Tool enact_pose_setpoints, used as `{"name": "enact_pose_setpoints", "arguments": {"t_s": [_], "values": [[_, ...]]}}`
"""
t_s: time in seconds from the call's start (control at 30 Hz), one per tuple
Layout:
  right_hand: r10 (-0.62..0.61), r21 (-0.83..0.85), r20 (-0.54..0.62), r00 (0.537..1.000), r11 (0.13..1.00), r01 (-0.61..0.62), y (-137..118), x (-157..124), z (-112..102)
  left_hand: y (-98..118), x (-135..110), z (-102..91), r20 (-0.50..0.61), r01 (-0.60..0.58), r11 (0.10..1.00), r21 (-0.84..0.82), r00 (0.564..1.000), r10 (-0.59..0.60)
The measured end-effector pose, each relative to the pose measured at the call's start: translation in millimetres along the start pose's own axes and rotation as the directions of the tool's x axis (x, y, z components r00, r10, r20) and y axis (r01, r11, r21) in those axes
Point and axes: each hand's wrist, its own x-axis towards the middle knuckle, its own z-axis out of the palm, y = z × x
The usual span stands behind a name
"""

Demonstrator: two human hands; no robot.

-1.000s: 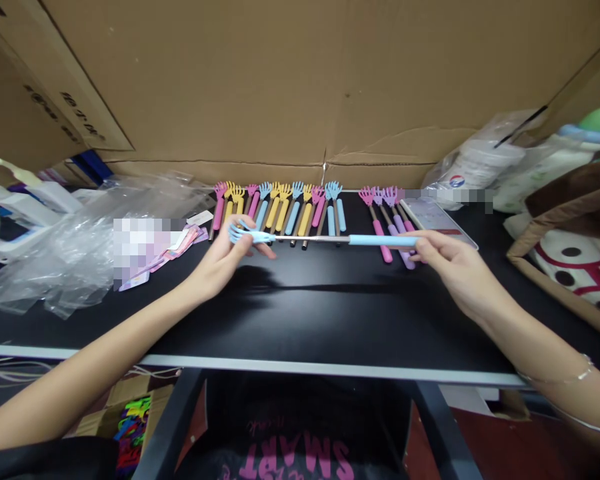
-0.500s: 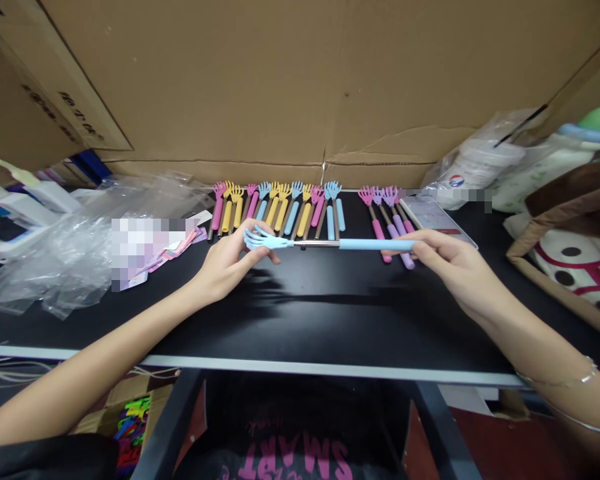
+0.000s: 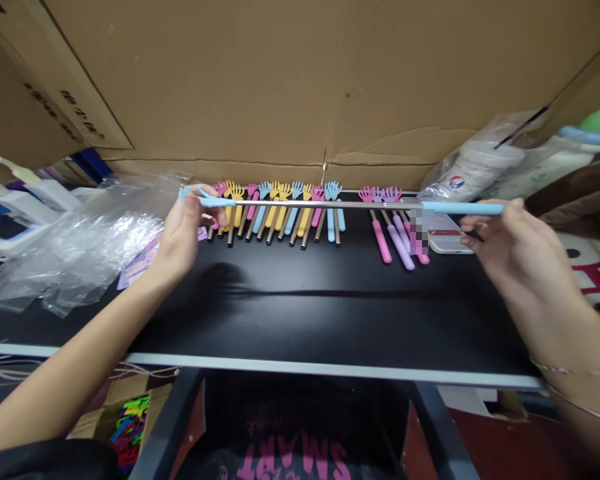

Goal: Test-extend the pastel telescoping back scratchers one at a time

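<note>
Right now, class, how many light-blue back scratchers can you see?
5: a held scratcher between the left hand and right hand; in the larger row behind, one left of centre, one near the middle, two at its right end. Others may be hidden.

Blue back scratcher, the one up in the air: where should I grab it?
I'd hold the blue back scratcher by the middle of its handle, which is thicker than the metal rod. Come from the near side, since the scratcher stretches nearly level from left to right. The right hand pinches the outer end; the left hand holds the claw, whose prongs look fiddly.
</note>
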Motion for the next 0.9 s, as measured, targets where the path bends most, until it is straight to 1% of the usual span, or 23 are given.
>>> {"name": "enact_pose_setpoints", "arguments": {"t_s": [0.1, 0.17, 0.23, 0.37, 0.43, 0.5, 0.57, 0.7, 0.77, 0.83, 0.9], "values": [[0.068, 0.099, -0.126, 0.990, 0.993, -0.056, -4, 3, 0, 1, 2, -0.9, -0.119, 0.048, 0.993, -0.108, 0.991, -0.060], [0.079, 0.146, -0.152, 0.985, 0.988, -0.056, -6, 6, 0, 3, 3, -0.7, -0.163, 0.085, 0.979, -0.186, 0.980, -0.116], [0.086, 0.182, -0.168, 0.982, 0.982, -0.055, -7, 10, -2, 5, 3, -0.5, -0.163, 0.129, 0.958, -0.255, 0.971, -0.174], [0.111, 0.215, -0.253, 0.961, 0.975, -0.056, -11, 19, -6, 8, 3, -1.9, -0.162, 0.215, 0.911, -0.352, 0.945, -0.285], [0.095, 0.214, -0.253, 0.963, 0.976, -0.040, -12, 21, -8, 9, 3, -3.4, -0.173, 0.224, 0.899, -0.376, 0.936, -0.305], [0.066, 0.214, -0.245, 0.967, 0.977, -0.012, -12, 21, -8, 7, 3, -4.7, -0.178, 0.219, 0.899, -0.379, 0.936, -0.303], [0.044, 0.213, -0.254, 0.966, 0.977, 0.012, -11, 21, -6, 5, 3, -5.2, -0.171, 0.238, 0.902, -0.360, 0.934, -0.314], [0.074, 0.201, -0.285, 0.956, 0.979, -0.016, -6, 19, -1, -1, 2, -2.9, -0.165, 0.344, 0.889, -0.303, 0.900, -0.404], [0.081, 0.182, -0.286, 0.955, 0.983, -0.029, -4, 18, 1, -4, 1, -1.2, -0.172, 0.375, 0.884, -0.281, 0.886, -0.430], [0.063, 0.156, -0.280, 0.958, 0.988, -0.019, 0, 17, 1, -6, 1, -0.4, -0.190, 0.375, 0.888, -0.266, 0.883, -0.430], [0.042, 0.131, -0.287, 0.957, 0.991, -0.004, 4, 18, 0, -6, 1, -0.5, -0.222, 0.347, 0.903, -0.252, 0.888, -0.403]]}}
